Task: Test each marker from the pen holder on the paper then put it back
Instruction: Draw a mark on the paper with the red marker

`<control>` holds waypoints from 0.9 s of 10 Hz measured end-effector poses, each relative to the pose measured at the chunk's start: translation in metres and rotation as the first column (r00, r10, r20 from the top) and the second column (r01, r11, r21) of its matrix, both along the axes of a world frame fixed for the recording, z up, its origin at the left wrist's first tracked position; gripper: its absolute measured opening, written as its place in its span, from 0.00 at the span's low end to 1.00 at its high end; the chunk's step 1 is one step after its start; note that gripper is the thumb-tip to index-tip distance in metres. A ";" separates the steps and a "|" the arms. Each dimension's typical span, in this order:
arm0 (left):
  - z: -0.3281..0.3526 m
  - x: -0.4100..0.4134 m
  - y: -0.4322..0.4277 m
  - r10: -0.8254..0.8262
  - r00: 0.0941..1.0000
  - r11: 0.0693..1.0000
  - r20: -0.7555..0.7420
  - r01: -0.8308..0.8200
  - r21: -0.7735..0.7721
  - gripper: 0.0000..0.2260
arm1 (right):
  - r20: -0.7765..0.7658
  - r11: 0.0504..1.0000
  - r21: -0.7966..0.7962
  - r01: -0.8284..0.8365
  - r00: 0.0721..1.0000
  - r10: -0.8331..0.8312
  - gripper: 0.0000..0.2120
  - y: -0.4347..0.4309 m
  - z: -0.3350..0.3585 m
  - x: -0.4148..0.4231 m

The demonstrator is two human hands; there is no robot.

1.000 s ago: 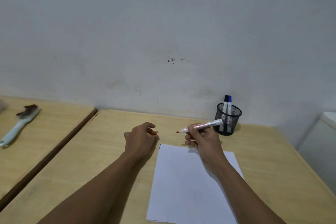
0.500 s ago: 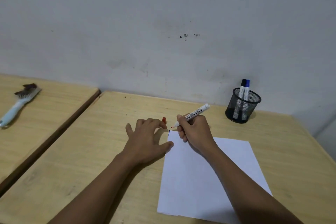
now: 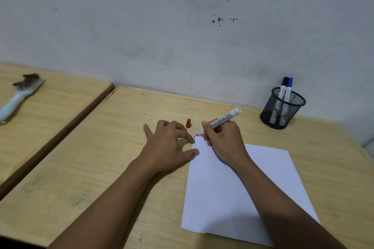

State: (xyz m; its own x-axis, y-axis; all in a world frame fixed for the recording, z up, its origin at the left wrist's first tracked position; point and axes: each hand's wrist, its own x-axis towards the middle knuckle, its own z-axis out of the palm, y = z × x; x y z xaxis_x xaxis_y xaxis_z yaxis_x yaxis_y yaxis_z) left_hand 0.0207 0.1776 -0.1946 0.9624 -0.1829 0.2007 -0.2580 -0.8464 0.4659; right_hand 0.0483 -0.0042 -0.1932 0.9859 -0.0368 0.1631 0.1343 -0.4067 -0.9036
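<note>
My right hand [image 3: 224, 139] grips a white marker [image 3: 223, 119] with a red tip, the tip touching the far left corner of the white paper [image 3: 242, 188]. My left hand [image 3: 168, 145] lies flat, fingers spread, its thumb and forefinger pressing the paper's left edge. The marker's red cap [image 3: 188, 123] stands on the wooden table just beyond my left fingers. A black mesh pen holder [image 3: 282, 110] stands at the back right with two capped markers [image 3: 285, 89] in it, one black, one blue.
The wooden table [image 3: 101, 157] runs up to a grey wall. A second table on the left, across a narrow gap, carries a light blue brush [image 3: 19, 95]. A white object edge shows at the far right.
My right hand has brought the marker down from mid-air to the paper's corner. My left hand set the red cap on the table and spread onto the paper's edge. The view tilted downward.
</note>
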 end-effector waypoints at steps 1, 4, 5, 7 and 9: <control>0.000 0.000 0.001 0.001 1.000 1.000 0.001 -0.001 0.000 0.16 | 0.003 0.999 -0.042 -0.008 1.000 0.008 0.16 0.001 0.001 -0.001; -0.002 0.002 0.001 0.024 1.000 0.999 0.001 -0.024 -0.036 0.17 | 0.000 0.997 -0.071 -0.020 1.000 0.020 0.14 0.000 0.003 -0.002; -0.001 0.001 0.000 0.028 1.000 0.999 0.002 -0.028 -0.033 0.16 | -0.010 0.996 -0.081 -0.047 0.999 0.046 0.14 -0.001 0.005 -0.002; -0.002 0.003 0.000 0.030 1.000 0.999 0.008 -0.030 -0.020 0.17 | -0.022 0.992 -0.101 -0.078 0.997 0.076 0.15 -0.003 0.005 -0.003; -0.001 0.003 -0.001 0.040 0.999 0.999 0.012 -0.040 0.000 0.18 | -0.046 0.996 0.074 -0.049 0.998 0.052 0.13 -0.004 0.008 -0.001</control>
State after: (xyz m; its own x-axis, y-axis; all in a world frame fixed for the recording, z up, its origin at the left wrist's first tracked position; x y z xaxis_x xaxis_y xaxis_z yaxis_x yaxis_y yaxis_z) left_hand 0.0242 0.1771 -0.1953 0.9665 -0.1443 0.2121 -0.2294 -0.8563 0.4627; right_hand 0.0469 -0.0086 -0.1851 0.9935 0.0030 0.1142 0.1086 -0.3331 -0.9366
